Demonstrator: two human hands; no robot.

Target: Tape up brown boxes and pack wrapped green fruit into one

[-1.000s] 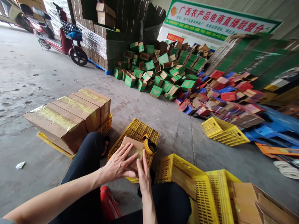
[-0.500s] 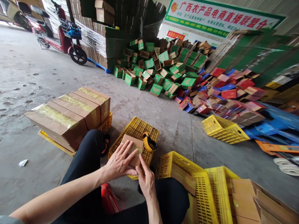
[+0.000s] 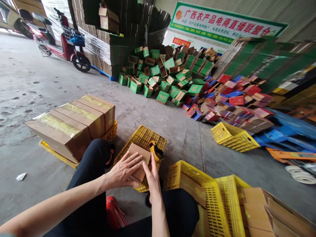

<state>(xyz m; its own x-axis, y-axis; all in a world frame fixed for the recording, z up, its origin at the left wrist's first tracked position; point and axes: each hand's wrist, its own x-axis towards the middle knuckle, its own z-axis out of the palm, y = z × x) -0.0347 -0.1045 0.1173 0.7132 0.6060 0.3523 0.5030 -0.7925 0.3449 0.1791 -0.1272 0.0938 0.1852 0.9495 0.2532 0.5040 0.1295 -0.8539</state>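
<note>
Head view: L hand (image 3: 123, 171) & R hand (image 3: 152, 181) at a small box (image 3: 140, 150), betw. dark-trousered knees (image 3: 96, 154).
Small box: plain brown cardboard, on near part of a lattice-topped yellow crate (image 3: 148, 134).
L hand: palm down, flat on box top; fingers slightly apart, thumb out to the side.
R hand: at box's R edge; thumb & forefinger stretched, gap betw. them; other fingers partly hidden, can't tell how they sit.
Tape dispenser (image 3: 154, 149): yellow w/ black, same crate, just beside box near R fingertips; contact unclear.
Big cartons (image 3: 85, 113): three in a row, L of the knees, yellowish tape across tops.
Stool-like red item (image 3: 114, 210): low betw. legs, only part visible.
R-side crates (image 3: 217, 200): two yellow, w/ brown cardboard (image 3: 256, 207) in/against them.
Far crate (image 3: 233, 136): yellow, on floor, tilted, well apart from hands.
Box pile (image 3: 163, 79): loose green ones, red/blue ones to the R.
Scooter (image 3: 61, 46): red, parked upper L, w/ front basket.
Banner (image 3: 222, 24): white w/ green border, red lettering, back wall.
</note>
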